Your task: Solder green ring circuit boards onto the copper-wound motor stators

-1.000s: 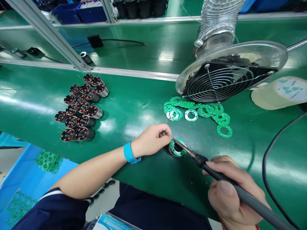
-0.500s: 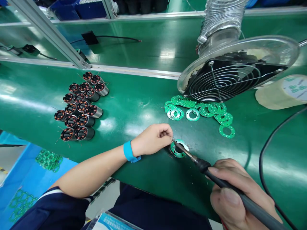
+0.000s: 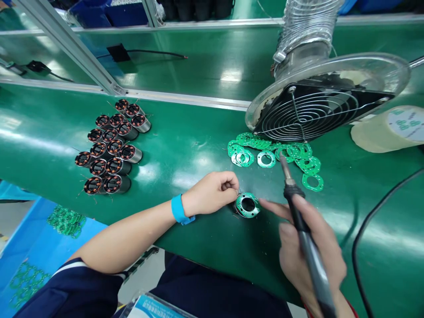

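A ring-shaped green circuit board [image 3: 239,206] sits on a metal cylinder low on the bench in front of me. At its left edge, my left hand [image 3: 215,191] is closed in a pinch, and whatever lies between its fingertips is too small to make out. My right hand [image 3: 326,251] grips a soldering iron [image 3: 303,225] by its grey handle. The iron's tip points up and away, clear of the board. With its index finger stretched out, my right hand reaches to the board's right edge.
Loose green ring boards [image 3: 311,165] lie beneath a fume extractor fan [image 3: 300,115]. Copper-wound motor stators [image 3: 114,165] stand grouped at left. A blue tray [image 3: 89,232] holds more boards. A pale roll [image 3: 386,132] and a black cable [image 3: 356,251] are at right.
The soldering iron has lifted off the board and swung upright, its tip now pointing away. My right hand has moved left, its index finger extended to the board. My left hand stays put.
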Demonstrator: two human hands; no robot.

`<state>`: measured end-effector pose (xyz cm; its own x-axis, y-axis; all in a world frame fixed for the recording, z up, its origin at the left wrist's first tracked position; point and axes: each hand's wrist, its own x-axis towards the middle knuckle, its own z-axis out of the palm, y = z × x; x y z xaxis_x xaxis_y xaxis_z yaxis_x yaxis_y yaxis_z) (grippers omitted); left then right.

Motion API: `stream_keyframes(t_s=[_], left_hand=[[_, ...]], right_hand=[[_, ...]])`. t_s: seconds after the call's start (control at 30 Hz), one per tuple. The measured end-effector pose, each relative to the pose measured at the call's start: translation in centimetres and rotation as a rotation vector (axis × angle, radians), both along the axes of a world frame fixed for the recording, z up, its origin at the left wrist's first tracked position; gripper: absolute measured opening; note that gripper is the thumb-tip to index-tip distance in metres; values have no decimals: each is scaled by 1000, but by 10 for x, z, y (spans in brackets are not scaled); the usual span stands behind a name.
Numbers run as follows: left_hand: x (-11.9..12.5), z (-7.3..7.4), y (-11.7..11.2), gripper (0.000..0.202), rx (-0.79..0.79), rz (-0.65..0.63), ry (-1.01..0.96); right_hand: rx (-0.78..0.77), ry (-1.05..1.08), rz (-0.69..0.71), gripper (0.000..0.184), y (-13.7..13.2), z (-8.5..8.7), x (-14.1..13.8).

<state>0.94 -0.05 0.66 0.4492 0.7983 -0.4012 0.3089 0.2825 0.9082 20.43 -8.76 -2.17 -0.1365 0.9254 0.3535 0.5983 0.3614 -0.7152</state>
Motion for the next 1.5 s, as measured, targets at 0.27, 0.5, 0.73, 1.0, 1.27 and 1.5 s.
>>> stream_keyframes(t_s=[0.27, 0.5, 0.73, 1.0, 1.27, 1.5], left_hand=[[-7, -4, -4, 8, 97, -57, 42], [-11, -1, -11, 7, 396, -346, 215], [-8, 0, -14, 13, 641, -214, 185], [1, -8, -17, 22, 144, -18, -198], [-2, -7, -10, 9, -11, -37, -148], [-1, 0, -11, 9, -47, 1, -99]], right_hand=[[-32, -150, 197, 49, 21, 9, -13], [83, -167, 57, 46, 21, -2, -8], [135, -231, 22, 42, 21, -3, -13], [251, -202, 146, 54, 22, 6, -16], [278, -212, 237, 49, 19, 11, -18], [291, -236, 141, 38, 20, 15, -18]])
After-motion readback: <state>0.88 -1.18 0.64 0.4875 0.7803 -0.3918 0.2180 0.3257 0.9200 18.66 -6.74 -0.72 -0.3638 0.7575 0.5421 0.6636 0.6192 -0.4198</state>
